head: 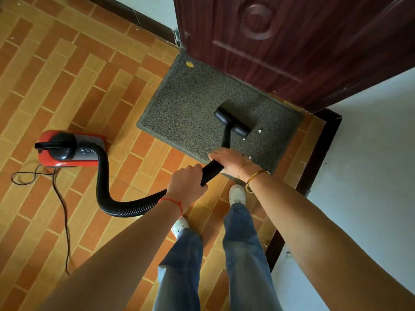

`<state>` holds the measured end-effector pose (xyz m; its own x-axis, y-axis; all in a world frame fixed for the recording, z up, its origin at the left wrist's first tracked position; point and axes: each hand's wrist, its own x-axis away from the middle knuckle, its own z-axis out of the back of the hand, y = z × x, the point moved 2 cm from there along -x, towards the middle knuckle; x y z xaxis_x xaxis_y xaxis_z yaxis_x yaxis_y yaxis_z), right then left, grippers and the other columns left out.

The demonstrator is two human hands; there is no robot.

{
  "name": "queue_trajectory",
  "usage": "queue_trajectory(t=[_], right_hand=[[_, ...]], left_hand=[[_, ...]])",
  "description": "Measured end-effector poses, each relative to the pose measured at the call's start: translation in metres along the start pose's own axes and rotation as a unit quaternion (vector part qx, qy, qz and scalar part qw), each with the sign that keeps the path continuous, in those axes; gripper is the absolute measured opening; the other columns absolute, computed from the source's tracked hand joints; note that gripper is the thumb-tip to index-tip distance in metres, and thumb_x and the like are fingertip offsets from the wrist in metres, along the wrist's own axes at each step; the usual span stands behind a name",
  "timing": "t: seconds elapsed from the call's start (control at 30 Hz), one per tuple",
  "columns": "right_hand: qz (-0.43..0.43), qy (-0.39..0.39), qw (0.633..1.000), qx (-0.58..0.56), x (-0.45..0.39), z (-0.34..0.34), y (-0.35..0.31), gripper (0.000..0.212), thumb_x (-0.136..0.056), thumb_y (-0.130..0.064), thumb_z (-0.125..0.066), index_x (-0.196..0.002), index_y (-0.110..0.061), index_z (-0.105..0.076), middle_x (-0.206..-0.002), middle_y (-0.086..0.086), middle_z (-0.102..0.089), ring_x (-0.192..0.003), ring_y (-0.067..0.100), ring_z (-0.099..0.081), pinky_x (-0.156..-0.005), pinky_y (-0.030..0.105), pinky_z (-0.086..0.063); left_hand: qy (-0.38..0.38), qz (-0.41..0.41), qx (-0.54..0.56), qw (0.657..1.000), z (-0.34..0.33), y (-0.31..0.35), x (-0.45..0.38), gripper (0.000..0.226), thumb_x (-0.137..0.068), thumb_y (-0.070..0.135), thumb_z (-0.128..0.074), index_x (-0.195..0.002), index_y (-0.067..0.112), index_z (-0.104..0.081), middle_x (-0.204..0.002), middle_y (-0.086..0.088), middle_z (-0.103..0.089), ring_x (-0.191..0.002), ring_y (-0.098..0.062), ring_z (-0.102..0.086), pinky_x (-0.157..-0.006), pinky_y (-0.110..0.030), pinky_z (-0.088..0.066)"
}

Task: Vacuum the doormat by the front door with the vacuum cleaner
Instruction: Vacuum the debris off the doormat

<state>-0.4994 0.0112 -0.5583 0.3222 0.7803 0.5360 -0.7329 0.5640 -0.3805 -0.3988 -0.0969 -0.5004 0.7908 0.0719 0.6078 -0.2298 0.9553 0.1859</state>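
Note:
A grey speckled doormat (193,102) lies on the tiled floor in front of a dark red door (292,37). The black floor nozzle (232,122) of the vacuum rests on the mat's right half. My right hand (226,160) grips the black wand just behind the nozzle. My left hand (186,182) grips the ribbed black hose (125,209) lower down. The hose curves back to the red and black vacuum body (67,148) standing on the floor to the left. Small white scraps (259,131) lie on the mat beside the nozzle, and a yellow spot (189,64) sits at its far corner.
The black power cord (60,212) trails across the orange brick-pattern tiles at the left. A white wall (370,153) with a dark skirting board (314,158) runs close along the right. My feet in white shoes (237,195) stand just behind the mat.

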Motion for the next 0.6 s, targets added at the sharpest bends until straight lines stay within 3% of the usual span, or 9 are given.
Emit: queue_trajectory(t=[0.3, 0.5, 0.6], right_hand=[[0.015, -0.006, 1.0, 0.025, 0.008, 0.05, 0.116, 0.025, -0.087, -0.014, -0.062, -0.109, -0.01, -0.051, -0.118, 0.006, -0.057, -0.113, 0.022, -0.054, -0.086, 0.036, -0.047], [0.014, 0.009, 0.999, 0.031, -0.006, 0.079, 0.169, 0.025, -0.087, -0.012, -0.062, -0.11, -0.01, -0.052, -0.117, 0.003, -0.057, -0.112, 0.021, -0.055, -0.081, 0.033, -0.047], [0.018, 0.004, 0.999, 0.036, -0.01, 0.085, 0.184, 0.025, -0.086, -0.013, -0.064, -0.108, -0.011, -0.052, -0.115, 0.003, -0.059, -0.11, 0.02, -0.056, -0.083, 0.035, -0.048]], left_hand=[[0.018, 0.004, 0.025, 1.0, 0.038, 0.082, -0.086, 0.027, -0.09, 0.03, -0.054, -0.109, 0.01, -0.053, -0.077, 0.001, -0.048, -0.068, -0.022, -0.053, -0.056, -0.031, -0.038], [0.03, 0.009, 0.03, 0.999, 0.066, 0.106, -0.134, 0.031, -0.088, 0.032, -0.057, -0.11, 0.01, -0.054, -0.078, 0.0, -0.048, -0.076, -0.025, -0.062, -0.057, -0.031, -0.041], [0.038, 0.014, 0.037, 0.999, 0.07, 0.113, -0.147, 0.03, -0.088, 0.031, -0.057, -0.109, 0.01, -0.055, -0.075, 0.001, -0.05, -0.068, -0.021, -0.055, -0.056, -0.031, -0.045]])
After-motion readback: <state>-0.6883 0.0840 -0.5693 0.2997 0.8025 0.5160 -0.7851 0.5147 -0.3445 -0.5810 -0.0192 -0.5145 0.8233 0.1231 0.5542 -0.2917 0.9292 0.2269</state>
